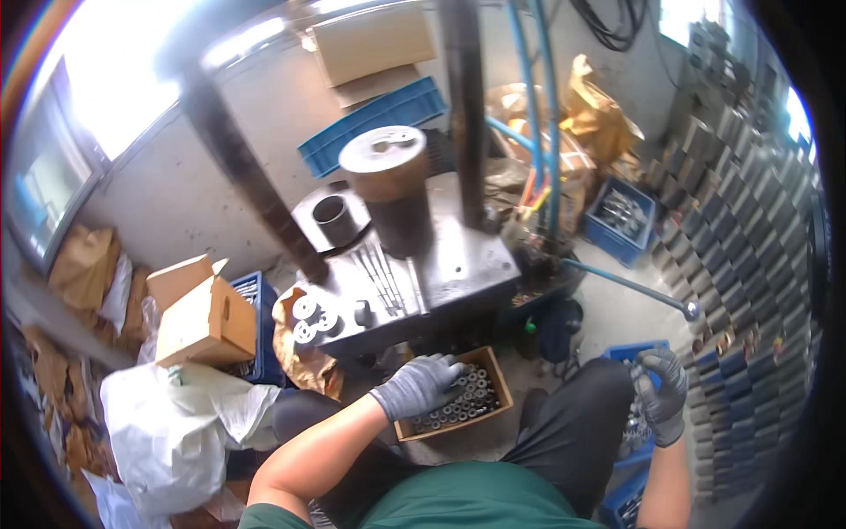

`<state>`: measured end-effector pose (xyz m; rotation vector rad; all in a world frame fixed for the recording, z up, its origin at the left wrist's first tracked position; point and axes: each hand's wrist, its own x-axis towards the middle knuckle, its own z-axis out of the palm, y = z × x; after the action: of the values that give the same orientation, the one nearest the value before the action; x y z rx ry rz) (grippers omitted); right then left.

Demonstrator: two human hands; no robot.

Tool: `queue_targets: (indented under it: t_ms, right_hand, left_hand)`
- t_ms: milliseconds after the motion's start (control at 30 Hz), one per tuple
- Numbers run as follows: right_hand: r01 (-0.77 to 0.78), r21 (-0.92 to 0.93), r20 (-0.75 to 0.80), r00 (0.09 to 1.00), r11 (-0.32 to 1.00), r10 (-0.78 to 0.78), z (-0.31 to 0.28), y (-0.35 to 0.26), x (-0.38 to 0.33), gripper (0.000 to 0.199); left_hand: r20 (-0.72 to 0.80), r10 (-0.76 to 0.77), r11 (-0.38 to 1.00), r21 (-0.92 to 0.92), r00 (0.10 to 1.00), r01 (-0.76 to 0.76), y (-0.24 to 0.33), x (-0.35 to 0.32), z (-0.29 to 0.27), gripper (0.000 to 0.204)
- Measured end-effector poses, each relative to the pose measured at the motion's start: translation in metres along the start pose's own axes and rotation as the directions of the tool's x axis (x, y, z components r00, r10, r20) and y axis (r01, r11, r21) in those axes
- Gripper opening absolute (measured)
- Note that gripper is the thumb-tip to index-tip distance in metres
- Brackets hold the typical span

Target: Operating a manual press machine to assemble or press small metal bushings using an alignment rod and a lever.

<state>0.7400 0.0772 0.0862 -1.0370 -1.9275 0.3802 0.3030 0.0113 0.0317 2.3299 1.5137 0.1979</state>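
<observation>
My left hand [419,387], in a grey glove, reaches over a small cardboard box [498,381] between my knees. Its fingers are bent together and closed at the box's upper left, and whatever they grip is hidden. Rows of short round metal parts with centre holes [460,407] stand in that box. My right hand [663,395], gloved the same way, is raised over a blue crate [634,455] beside my right knee. Thumb and fingers curl toward each other in a pinch; anything between them is too small to make out. Metal pieces partly show in the crate beneath.
Ahead stands a steel press table [467,264] with dark columns, a thick cylinder [394,189], a metal ring [334,220], rods [379,278] and white-faced discs [315,319]. Stacked metal bars [740,256] line the right. A blue handle bar [634,286] juts out. An opened carton [207,319] sits left.
</observation>
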Motion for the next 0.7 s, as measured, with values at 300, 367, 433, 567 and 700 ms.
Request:
queue_targets:
  t_ms: [300,367,433,567,700]
  right_hand:
    - [0.394,0.326,0.491,0.707,0.860,-0.510,0.143,-0.083,0.134,0.025]
    - [0.382,0.352,0.686,0.516,0.855,-0.513,0.183,-0.076,0.144,0.030]
    - [0.327,0.332,0.810,0.382,0.885,-0.445,0.225,-0.068,0.135,0.035]
    - [0.358,0.073,0.986,-0.164,0.931,-0.014,0.287,-0.051,0.093,0.042]
    - [0.429,0.135,0.929,-0.368,0.893,0.036,0.304,-0.045,0.072,0.044]
  left_hand:
    - [-0.489,-0.127,0.974,0.101,0.863,0.201,-0.038,-0.013,-0.045,0.037]
    - [-0.515,-0.163,0.964,0.097,0.842,0.246,-0.046,-0.016,-0.054,0.036]
    - [-0.613,-0.176,0.968,0.033,0.770,0.248,-0.059,-0.019,-0.066,0.034]
    - [-0.642,-0.387,0.917,-0.195,0.662,0.347,-0.097,-0.033,-0.093,0.035]
    - [-0.456,-0.560,0.823,-0.405,0.692,0.398,-0.130,-0.034,-0.104,0.043]
